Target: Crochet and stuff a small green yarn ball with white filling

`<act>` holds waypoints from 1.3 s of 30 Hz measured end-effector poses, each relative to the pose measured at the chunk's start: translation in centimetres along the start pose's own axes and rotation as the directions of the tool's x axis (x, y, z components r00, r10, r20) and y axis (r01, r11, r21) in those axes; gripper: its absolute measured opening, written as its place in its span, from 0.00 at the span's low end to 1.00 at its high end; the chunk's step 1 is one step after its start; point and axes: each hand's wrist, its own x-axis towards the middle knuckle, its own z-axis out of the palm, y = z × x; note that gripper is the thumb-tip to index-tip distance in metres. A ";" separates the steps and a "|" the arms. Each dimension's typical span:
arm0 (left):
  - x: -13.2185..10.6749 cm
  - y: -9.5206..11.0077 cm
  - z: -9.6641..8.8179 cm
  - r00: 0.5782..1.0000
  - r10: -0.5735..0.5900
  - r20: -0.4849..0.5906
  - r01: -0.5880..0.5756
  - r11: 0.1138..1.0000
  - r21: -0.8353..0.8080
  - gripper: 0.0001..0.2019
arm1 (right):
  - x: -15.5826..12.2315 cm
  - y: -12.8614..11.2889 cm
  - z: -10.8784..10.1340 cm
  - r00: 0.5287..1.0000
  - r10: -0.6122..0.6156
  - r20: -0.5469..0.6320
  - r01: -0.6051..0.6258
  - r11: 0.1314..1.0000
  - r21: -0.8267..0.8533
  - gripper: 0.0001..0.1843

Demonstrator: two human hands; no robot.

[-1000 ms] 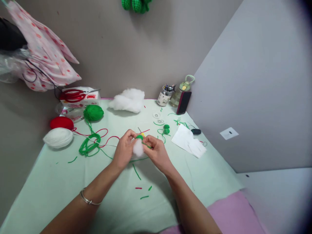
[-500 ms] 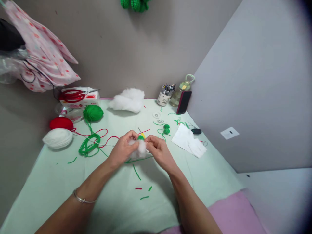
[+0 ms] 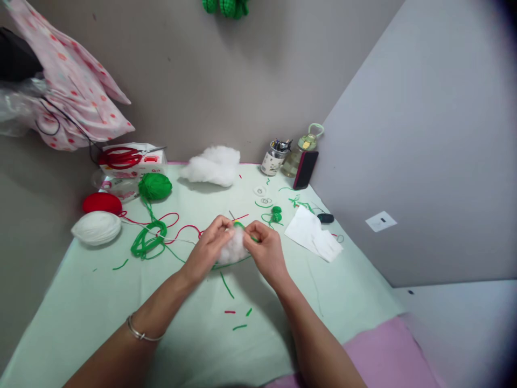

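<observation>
While the left hand (image 3: pixel 205 248) and right hand (image 3: pixel 265 249) pinch a fluffy white fibre tuft (image 3: pixel 233 250) and a small green yarn piece (image 3: pixel 238 224) between them over the pale green tablecloth (image 3: pixel 100 312), partly hiding that piece, a looped green yarn coil (image 3: pixel 139 248) lies left, a creased white paper sheet (image 3: pixel 309 234) right, a puffy white fibre heap (image 3: pixel 214 167) far.

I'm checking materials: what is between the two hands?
White stuffing, with a small green piece at its far edge, is between left hand and right hand in the head view.
</observation>
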 end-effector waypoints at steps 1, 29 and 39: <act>0.0 0.2 -0.2 1.000 -0.006 0.018 0.006 1.000 -0.009 0.11 | -0.1 0.0 -0.1 0.999 -0.021 -0.027 0.020 0.999 -0.040 0.10; 0.6 0.0 -0.9 0.998 -0.049 -0.043 0.053 0.995 0.087 0.14 | -0.3 -0.1 -0.7 0.984 -0.016 0.177 0.010 0.999 0.033 0.15; 0.9 -1.6 0.3 0.959 0.026 -0.283 0.006 0.994 0.111 0.09 | -0.8 0.4 0.3 0.979 -0.089 0.182 0.120 0.979 -0.167 0.11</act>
